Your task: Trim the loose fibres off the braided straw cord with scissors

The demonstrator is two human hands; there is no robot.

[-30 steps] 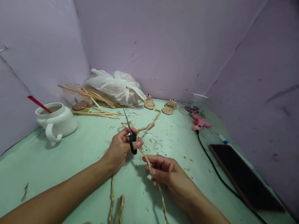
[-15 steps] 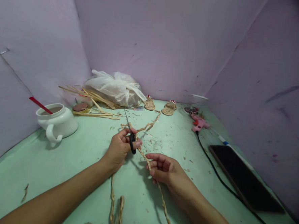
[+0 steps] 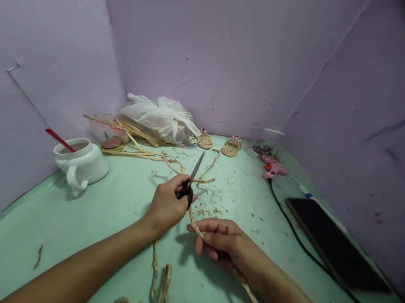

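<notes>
My left hand (image 3: pixel 170 202) is closed around a pair of scissors (image 3: pixel 189 189) with black handles, blades pointing up and to the right. A braided straw cord (image 3: pixel 195 228) runs from under the left hand to my right hand (image 3: pixel 222 239), whose thumb and forefinger pinch it. Beyond the left hand, more braided cord (image 3: pixel 205 181) lies in loose bends on the table. Another stretch of cord (image 3: pixel 248 294) comes out below the right hand. Inside the left hand, the cord is hidden by the fingers and handles.
A white pot (image 3: pixel 85 165) with a red stick stands at left. Behind are dry straw strips (image 3: pixel 138 131), a plastic bag (image 3: pixel 160 117) and two small woven sandals (image 3: pixel 230 147). To the right lie a pink glue gun (image 3: pixel 274 168), its black cable and a dark phone (image 3: pixel 334 244).
The scissors have swung from pointing up-left to pointing up-right. My right hand has come slightly nearer me along the cord, and the cord beyond the left hand has shifted into different bends.
</notes>
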